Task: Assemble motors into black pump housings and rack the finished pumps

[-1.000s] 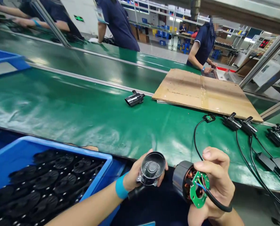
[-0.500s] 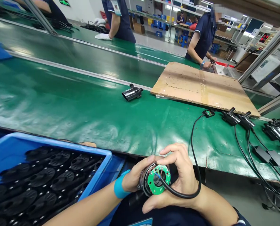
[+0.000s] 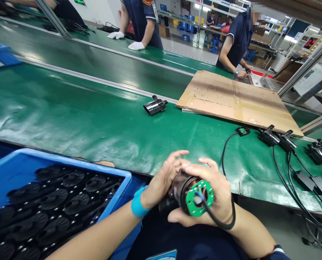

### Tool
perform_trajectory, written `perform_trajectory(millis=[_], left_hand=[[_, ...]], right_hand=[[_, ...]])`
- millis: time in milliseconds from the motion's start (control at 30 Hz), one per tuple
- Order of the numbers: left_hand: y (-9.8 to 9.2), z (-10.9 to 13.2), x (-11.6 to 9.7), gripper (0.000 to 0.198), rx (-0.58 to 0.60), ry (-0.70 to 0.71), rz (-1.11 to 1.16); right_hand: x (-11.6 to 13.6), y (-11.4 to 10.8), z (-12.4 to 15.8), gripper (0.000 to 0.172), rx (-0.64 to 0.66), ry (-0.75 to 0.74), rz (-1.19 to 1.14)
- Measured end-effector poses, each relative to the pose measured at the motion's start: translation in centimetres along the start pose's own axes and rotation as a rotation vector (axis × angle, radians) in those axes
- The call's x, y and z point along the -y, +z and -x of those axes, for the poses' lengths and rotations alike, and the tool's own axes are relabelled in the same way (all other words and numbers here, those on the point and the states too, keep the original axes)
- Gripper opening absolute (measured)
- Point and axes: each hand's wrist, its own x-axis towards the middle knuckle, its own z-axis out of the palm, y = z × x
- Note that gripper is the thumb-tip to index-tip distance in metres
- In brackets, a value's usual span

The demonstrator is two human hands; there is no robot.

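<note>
My right hand (image 3: 219,189) is wrapped round a dark cylindrical motor (image 3: 183,191), thumb below and fingers over the top. Copper-coloured windings show behind a round green circuit board (image 3: 191,205) on its near end. A black cable (image 3: 232,220) comes out of the board's middle and loops past my right wrist. My left hand (image 3: 162,180), with a turquoise band at the wrist, lies against the motor's far left side, its fingers stretched out and blurred. A black tube-like part (image 3: 167,206) shows below my left hand; whether it belongs to the motor I cannot tell.
A blue crate (image 3: 76,159) of black round parts stands at left. On the green bench (image 3: 109,119) lie a black housing (image 3: 155,105), a cardboard sheet (image 3: 239,97), a small cable-end board (image 3: 243,131) and several cabled housings (image 3: 269,136) at right. Co-workers stand across the bench.
The motor has moved right and up, and its board faces more to the right. My left fingers have come off its top edge and stretched upward. My right hand keeps hold.
</note>
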Motion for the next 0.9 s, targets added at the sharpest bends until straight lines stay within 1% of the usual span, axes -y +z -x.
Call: perform_trajectory(millis=[33,67,100,133,167,200,233,267,300,333,367,400,433,467,500,533,567,600,633,700,733,767,800,833,900], left_hand=[[-0.4,-0.6,-0.1,0.061,-0.127,0.103,-0.038],[-0.9,-1.1,-0.1,0.056,-0.274,0.208,-0.080],[-1.4,-1.3,-0.1,0.048,-0.399,0.294,-0.142],[-1.8,-1.3,0.0,0.041,-0.478,0.359,-0.231],[-2.0,-1.1,0.2,0.038,-0.491,0.412,-0.360],[-2.0,-0.6,0.5,0.039,-0.428,0.474,-0.524],[-1.8,0.1,0.9,0.042,-0.282,0.558,-0.709],[-1.4,0.8,1.4,0.044,-0.070,0.666,-0.887],[-1.0,1.5,2.0,0.044,0.177,0.780,-1.034],[-0.5,2.0,2.9,0.043,0.416,0.883,-1.135],[0.0,2.4,3.8,0.042,0.612,0.956,-1.197],[0.3,2.7,4.9,0.041,0.735,0.992,-1.234],[0.5,2.8,6.1,0.040,0.776,0.997,-1.265],[0.5,2.7,7.3,0.040,0.754,0.991,-1.292],[0.2,2.6,8.6,0.039,0.707,0.977,-1.322],[-0.1,2.4,9.9,0.038,0.662,0.961,-1.357],[-0.7,2.2,10.9,0.038,0.660,0.935,-1.390],[-1.3,1.9,11.8,0.039,0.698,0.857,-1.441],[-2.0,1.5,12.4,0.038,0.740,0.744,-1.486],[-3.3,0.7,12.6,0.023,0.686,0.593,-1.561],[-3.8,0.3,12.4,0.015,0.630,0.553,-1.592],[-4.1,-0.1,12.1,0.011,0.563,0.537,-1.618],[-4.2,-0.5,11.7,0.013,0.502,0.530,-1.638],[-4.2,-0.8,11.4,0.017,0.454,0.518,-1.649],[-3.9,-1.3,11.1,0.027,0.390,0.487,-1.653]], right_hand=[[-0.5,0.1,-0.1,0.086,-0.039,0.026,-0.004],[-1.2,0.4,0.0,0.088,-0.053,0.062,-0.006],[-2.2,0.8,0.2,0.084,-0.042,0.090,-0.002],[-3.2,1.2,0.5,0.075,-0.008,0.116,0.012],[-4.3,1.6,0.8,0.064,0.041,0.135,0.034],[-5.2,1.9,1.0,0.053,0.094,0.146,0.058],[-5.9,2.1,0.9,0.047,0.135,0.146,0.076],[-6.2,2.0,0.5,0.044,0.153,0.138,0.086],[-6.2,1.7,-0.2,0.046,0.143,0.126,0.087],[-5.7,1.3,-1.3,0.052,0.110,0.119,0.075],[-5.0,0.9,-2.6,0.061,0.057,0.112,0.044],[-4.1,0.5,-4.1,0.072,-0.009,0.107,-0.007],[-3.2,0.2,-5.5,0.084,-0.072,0.105,-0.071],[-2.4,0.2,-6.8,0.094,-0.128,0.095,-0.140],[-2.0,0.5,-7.7,0.099,-0.169,0.078,-0.203],[-1.9,1.2,-8.1,0.100,-0.187,0.068,-0.252],[-2.2,2.2,-8.0,0.094,-0.174,0.075,-0.283],[-2.9,3.5,-7.6,0.084,-0.130,0.107,-0.300],[-3.8,5.0,-7.0,0.070,-0.065,0.150,-0.304],[-5.5,8.0,-5.8,0.043,0.125,0.238,-0.284],[-6.1,8.9,-5.7,0.037,0.186,0.256,-0.270],[-6.2,9.3,-5.8,0.033,0.219,0.260,-0.252],[-6.0,9.0,-6.4,0.032,0.230,0.238,-0.238],[-5.4,8.1,-7.2,0.034,0.221,0.197,-0.237],[-3.8,5.6,-9.2,0.041,0.118,0.044,-0.304]])
